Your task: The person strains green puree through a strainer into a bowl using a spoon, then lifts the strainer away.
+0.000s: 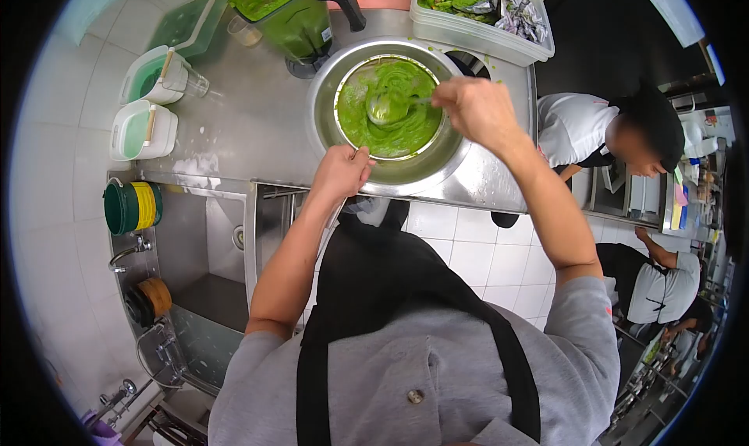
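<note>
A round metal strainer [343,126] full of thick green puree [406,130] rests inside a wide steel bowl [321,107]. My left hand [341,171] is closed on the strainer at its near left edge. In my right hand [480,109] is the handle of a ladle [382,107], its rounded end sunk partly in the puree. Swirl marks show around the ladle. Behind the bowl stands a blender jug [300,29] with more of the green puree in it and its dark handle pointing right.
A white plastic tub [484,44] with greens and crumpled foil stands at the back right. White containers [152,130] line the left wall. A steel sink [207,251] is at lower left. Two co-workers [573,126] are on the right, one close to the counter.
</note>
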Demonstrator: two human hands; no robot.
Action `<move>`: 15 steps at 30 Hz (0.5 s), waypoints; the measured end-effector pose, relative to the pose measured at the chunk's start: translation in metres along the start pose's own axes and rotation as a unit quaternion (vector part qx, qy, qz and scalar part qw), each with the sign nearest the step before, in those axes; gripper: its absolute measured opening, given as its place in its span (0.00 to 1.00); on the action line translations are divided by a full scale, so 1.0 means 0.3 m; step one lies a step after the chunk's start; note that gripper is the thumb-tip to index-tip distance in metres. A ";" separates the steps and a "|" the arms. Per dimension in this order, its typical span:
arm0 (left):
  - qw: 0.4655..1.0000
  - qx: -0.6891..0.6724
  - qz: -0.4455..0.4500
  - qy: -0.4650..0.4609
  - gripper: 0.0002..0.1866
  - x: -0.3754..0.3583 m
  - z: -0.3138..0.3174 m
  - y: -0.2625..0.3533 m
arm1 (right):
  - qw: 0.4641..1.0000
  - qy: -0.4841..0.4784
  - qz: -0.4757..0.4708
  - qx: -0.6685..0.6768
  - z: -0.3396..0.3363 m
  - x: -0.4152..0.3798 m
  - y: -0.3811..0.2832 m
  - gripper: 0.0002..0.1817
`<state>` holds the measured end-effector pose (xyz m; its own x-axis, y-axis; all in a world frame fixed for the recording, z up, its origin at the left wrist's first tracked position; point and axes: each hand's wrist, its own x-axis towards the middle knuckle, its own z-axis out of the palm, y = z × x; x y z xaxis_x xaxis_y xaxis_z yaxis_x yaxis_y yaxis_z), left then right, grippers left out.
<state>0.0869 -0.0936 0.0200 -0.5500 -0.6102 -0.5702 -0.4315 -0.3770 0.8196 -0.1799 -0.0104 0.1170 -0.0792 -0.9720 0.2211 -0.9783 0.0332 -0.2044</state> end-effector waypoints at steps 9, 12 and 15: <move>0.999 0.035 0.007 -0.030 0.18 -0.005 -0.055 0.034 | 0.998 -0.002 -0.028 -0.061 0.030 0.078 0.103 0.10; 0.998 0.034 0.007 -0.051 0.18 0.010 -0.086 0.049 | 0.998 -0.006 -0.026 -0.065 -0.057 0.078 0.029 0.09; 0.997 0.011 0.002 -0.075 0.18 0.026 -0.126 0.060 | 0.999 -0.038 0.016 0.012 -0.045 0.006 -0.024 0.08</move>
<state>0.1019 -0.1313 0.0324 -0.6518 -0.5008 -0.5695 -0.4435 -0.3575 0.8219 -0.1756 -0.0092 0.1317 -0.0942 -0.9855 0.1411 -0.9704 0.0593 -0.2340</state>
